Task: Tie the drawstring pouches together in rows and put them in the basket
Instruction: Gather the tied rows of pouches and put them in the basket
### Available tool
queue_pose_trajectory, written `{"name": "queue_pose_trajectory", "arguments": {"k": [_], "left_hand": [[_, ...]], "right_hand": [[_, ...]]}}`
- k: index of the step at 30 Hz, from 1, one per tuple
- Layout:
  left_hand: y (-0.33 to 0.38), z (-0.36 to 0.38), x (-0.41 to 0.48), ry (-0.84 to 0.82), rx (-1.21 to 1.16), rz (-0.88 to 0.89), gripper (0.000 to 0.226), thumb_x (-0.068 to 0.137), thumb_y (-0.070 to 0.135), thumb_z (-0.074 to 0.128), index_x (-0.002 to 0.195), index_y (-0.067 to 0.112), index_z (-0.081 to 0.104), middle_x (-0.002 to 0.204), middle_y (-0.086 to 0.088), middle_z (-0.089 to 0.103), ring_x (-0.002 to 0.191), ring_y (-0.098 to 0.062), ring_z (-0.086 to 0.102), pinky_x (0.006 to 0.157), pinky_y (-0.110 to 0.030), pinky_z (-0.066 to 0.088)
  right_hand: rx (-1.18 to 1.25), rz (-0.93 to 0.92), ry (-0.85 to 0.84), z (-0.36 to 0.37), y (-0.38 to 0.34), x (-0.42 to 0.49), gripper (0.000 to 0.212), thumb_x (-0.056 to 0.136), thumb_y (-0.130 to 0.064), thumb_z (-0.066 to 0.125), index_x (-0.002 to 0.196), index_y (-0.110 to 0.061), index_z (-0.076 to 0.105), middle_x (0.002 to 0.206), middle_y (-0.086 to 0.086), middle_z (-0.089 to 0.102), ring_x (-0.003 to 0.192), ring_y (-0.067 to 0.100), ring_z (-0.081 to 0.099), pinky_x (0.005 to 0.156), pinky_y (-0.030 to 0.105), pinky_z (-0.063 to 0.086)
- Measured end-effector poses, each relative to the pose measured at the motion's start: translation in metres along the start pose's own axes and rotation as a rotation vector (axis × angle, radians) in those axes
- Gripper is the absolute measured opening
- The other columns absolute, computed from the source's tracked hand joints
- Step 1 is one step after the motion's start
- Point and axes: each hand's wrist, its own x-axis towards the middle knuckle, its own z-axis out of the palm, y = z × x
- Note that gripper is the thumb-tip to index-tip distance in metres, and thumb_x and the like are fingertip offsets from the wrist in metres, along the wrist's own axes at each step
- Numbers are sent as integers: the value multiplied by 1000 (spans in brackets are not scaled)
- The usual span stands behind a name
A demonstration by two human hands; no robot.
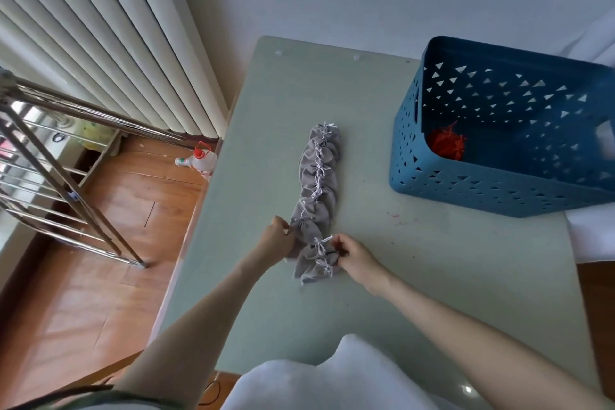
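Both left hand (277, 237) and right hand (353, 257) seemingly pinch the grey pouch row (318, 178).

The pouches (316, 190) were grey with white strings. The basket (466, 183), blue with triangle cut-outs, held an orange-red tangle (446, 145). The table (416, 276) was pale green.

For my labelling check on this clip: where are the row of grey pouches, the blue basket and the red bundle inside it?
row of grey pouches (324, 198), head view, a pouch midway along the row.
blue basket (404, 143), head view, its left outer wall.
red bundle (446, 143), head view, its middle.
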Motion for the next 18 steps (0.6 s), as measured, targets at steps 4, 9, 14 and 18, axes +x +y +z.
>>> {"name": "queue_pose_trajectory", "arguments": {"k": [4, 9, 14, 18], "left_hand": [[1, -2, 4, -22, 120, 21, 25, 93, 33, 54, 94, 8, 53, 90, -14, 68, 86, -33, 64, 71, -34, 48], [2, -5, 8, -87, 191, 58, 18, 88, 28, 55, 82, 12, 54, 70, -3, 63, 75, -28, 63, 66, -31, 48], [1, -7, 6, -83, 174, 86, 18, 88, 27, 58, 74, 20, 48, 71, 3, 57, 72, -20, 53, 61, -27, 39], [-2, -6, 5, -92, 26, 116, 17, 91, 24, 58, 79, 17, 47, 73, 3, 54, 66, -15, 47, 58, -27, 37]], "right_hand": [[38, -23, -27, -2, -12, 5, 28, 83, 15, 52, 83, -13, 52, 77, -3, 52, 64, -4, 45, 63, 13, 40], [16, 50, 12, 5, -9, 18, 20, 87, 4, 53, 101, -10, 50, 90, 2, 55, 80, 11, 47, 65, 19, 38], [24, 119, 68, 10, -5, 23, 26, 86, 2, 54, 108, -12, 49, 96, 3, 60, 83, 12, 54, 70, 17, 42], [76, 144, 54, 8, -2, 22, 27, 86, 6, 52, 105, -12, 49, 91, 2, 59, 85, 14, 53, 67, 12, 42]]}}
